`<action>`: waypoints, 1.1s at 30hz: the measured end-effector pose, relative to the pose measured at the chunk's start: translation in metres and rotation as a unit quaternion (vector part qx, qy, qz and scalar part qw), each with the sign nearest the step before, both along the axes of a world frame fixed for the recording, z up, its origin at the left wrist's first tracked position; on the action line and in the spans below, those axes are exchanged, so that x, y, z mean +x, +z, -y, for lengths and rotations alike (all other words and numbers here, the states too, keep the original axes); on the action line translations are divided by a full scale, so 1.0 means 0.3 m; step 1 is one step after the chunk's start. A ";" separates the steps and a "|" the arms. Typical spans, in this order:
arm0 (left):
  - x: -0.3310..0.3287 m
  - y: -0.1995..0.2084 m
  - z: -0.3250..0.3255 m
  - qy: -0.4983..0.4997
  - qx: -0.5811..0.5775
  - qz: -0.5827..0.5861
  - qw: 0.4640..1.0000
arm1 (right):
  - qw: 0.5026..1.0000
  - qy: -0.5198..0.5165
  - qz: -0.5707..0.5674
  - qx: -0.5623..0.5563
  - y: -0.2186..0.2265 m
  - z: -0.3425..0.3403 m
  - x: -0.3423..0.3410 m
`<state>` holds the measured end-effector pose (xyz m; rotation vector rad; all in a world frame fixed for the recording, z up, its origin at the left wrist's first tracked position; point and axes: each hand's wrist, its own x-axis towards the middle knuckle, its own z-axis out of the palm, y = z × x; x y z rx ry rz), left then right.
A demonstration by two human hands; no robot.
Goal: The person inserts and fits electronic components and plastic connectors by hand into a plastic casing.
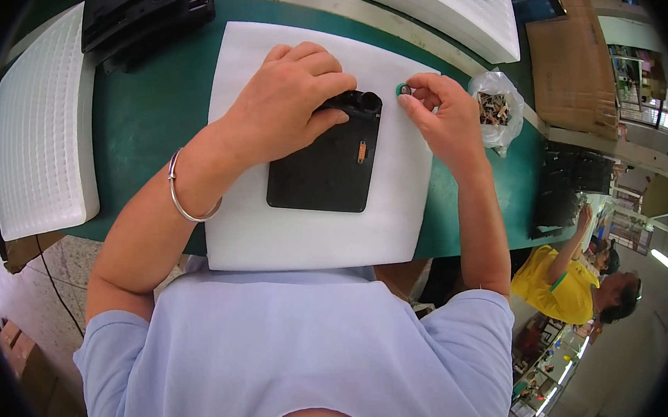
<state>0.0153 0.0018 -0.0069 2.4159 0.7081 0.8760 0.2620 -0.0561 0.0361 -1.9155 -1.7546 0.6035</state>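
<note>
A flat black rectangular casing [316,180] lies on a white foam sheet [308,241]. A small copper-orange piece [362,151] sits on the right side of its face. My left hand [291,101] is closed on the casing's far edge, thumb on the near side, beside a round black knob-like end [370,101]. Just right of the casing, my right hand [450,120] pinches a small green ring-shaped part [401,91] between thumb and forefinger, apart from the casing. The fingers partly hide that part, so its exact kind is unclear.
A clear plastic bag [503,135] holds small copper-coloured pieces [493,109]. White ridged trays [45,126] stand at left and far right [463,16]. Black casings [143,9] are stacked at far left. A cardboard box [569,62] and a co-worker in yellow [553,290] are to the right.
</note>
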 end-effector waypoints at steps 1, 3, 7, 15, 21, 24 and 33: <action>0.000 -0.001 0.000 -0.001 -0.001 -0.001 1.000 | 1.000 0.013 0.012 0.009 0.005 -0.001 -0.003; 0.002 0.000 -0.001 -0.002 0.008 -0.002 1.000 | 0.999 0.026 0.022 0.018 0.008 -0.002 -0.001; -0.001 0.000 0.000 -0.002 0.012 -0.005 1.000 | 0.997 0.066 0.024 0.044 0.002 -0.010 0.012; -0.001 -0.003 -0.003 0.001 0.013 -0.014 1.000 | 0.999 0.038 0.020 0.013 -0.003 -0.007 0.009; 0.006 -0.005 -0.005 0.004 0.027 0.007 1.000 | 0.991 0.067 0.100 0.056 -0.003 -0.002 0.011; 0.004 -0.009 -0.004 0.007 0.031 0.007 0.999 | 0.990 0.065 0.122 0.008 0.012 0.002 0.021; 0.003 0.001 -0.007 0.002 0.029 -0.006 1.000 | 0.976 0.205 0.051 0.056 0.016 -0.035 0.058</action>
